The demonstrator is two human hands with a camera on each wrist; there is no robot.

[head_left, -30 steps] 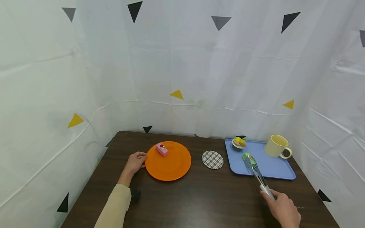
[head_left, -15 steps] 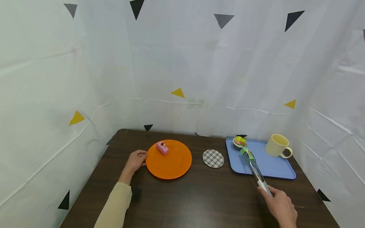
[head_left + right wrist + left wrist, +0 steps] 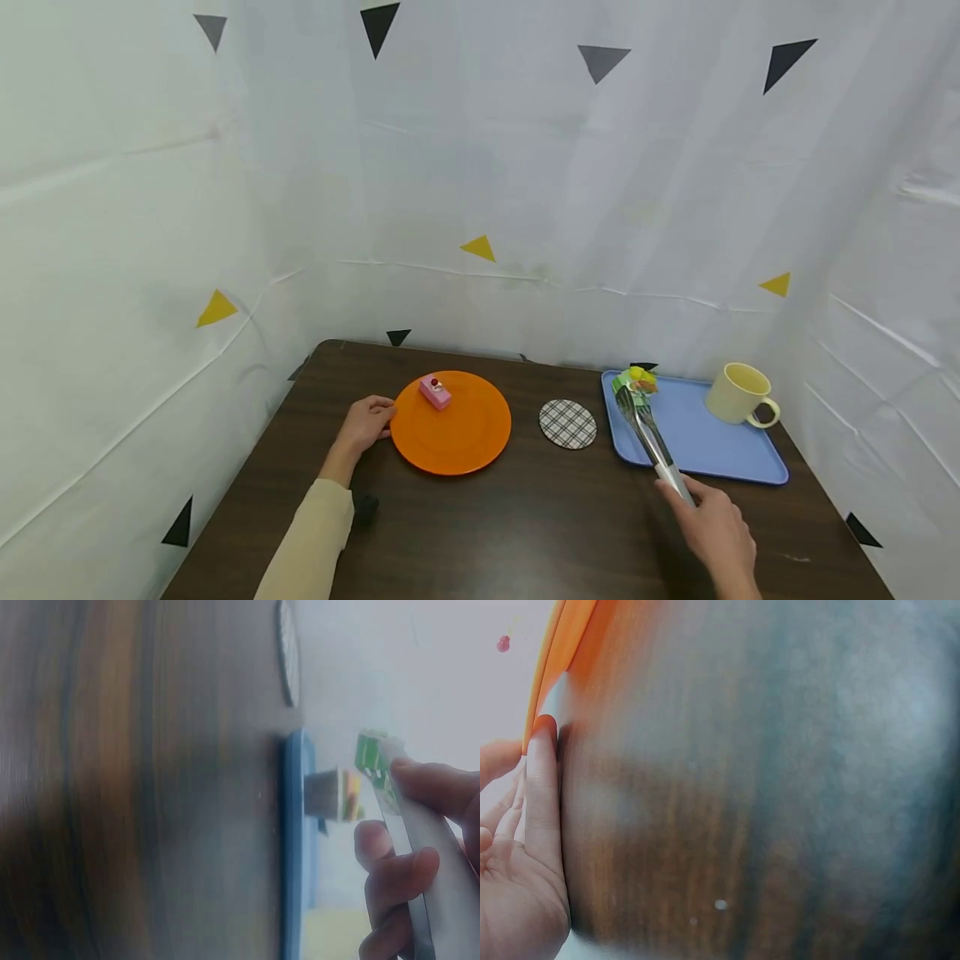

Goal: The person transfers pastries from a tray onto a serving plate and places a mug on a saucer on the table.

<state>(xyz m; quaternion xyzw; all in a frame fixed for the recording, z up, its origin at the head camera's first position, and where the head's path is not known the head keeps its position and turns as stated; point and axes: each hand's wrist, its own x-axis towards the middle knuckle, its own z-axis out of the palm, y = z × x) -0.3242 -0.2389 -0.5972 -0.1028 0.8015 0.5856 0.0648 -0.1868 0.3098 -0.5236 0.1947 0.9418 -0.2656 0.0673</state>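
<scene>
My left hand [image 3: 365, 426] pinches the left rim of an orange plate [image 3: 450, 437], thumb above and a finger underneath in the left wrist view. A small pink toy cake [image 3: 435, 392] topped with a red berry sits on the plate. My right hand [image 3: 712, 525] grips silver tongs [image 3: 649, 437] by their pale handle. Between the tong tips is a green-and-white patterned piece [image 3: 370, 753], raised above the blue tray [image 3: 712, 433]. In the head view it overlaps a small cup [image 3: 324, 794] with yellow and pink toppings, which stands on the tray's left end.
A pale yellow mug [image 3: 733, 398] stands at the tray's right end. Between plate and tray lies a round checked coaster [image 3: 567, 424] on the dark wooden table [image 3: 487, 525]. A white curtain [image 3: 450, 167] with coloured triangles closes off the back and sides.
My right hand has moved left with the tongs, bringing the green piece from the tray's middle left over to the cup. The left hand stays at the plate's rim.
</scene>
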